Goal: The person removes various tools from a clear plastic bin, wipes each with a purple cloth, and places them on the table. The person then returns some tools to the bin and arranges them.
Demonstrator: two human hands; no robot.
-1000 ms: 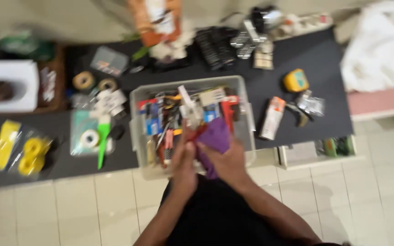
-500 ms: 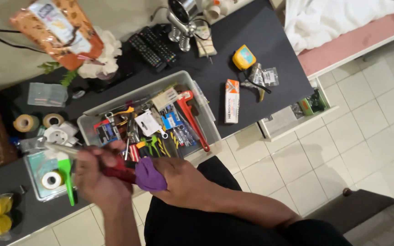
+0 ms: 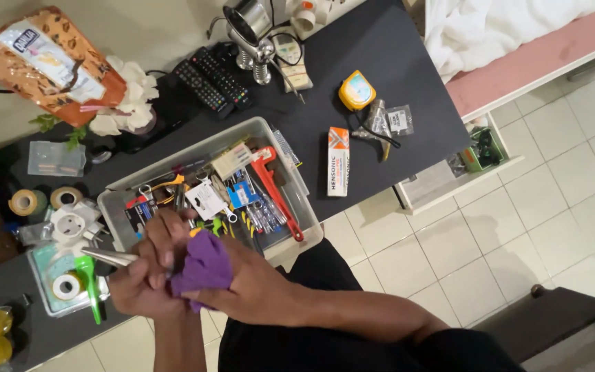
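Purple cloth (image 3: 204, 265) clamped in right hand (image 3: 246, 289) grip, wrapped round metal tool (image 3: 110, 257) clenched by left hand (image 3: 147, 275).

Black table (image 3: 408, 76), clear tool bin (image 3: 115, 207), remotes (image 3: 208, 76), yellow tape measure (image 3: 356, 90), orange-white box (image 3: 337, 161)

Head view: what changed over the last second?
The purple cloth in the right hand slid up along the metal tool and now hides the red handle seen half a second ago. The left hand kept its grip. The tool bin and its contents stayed put on the table.
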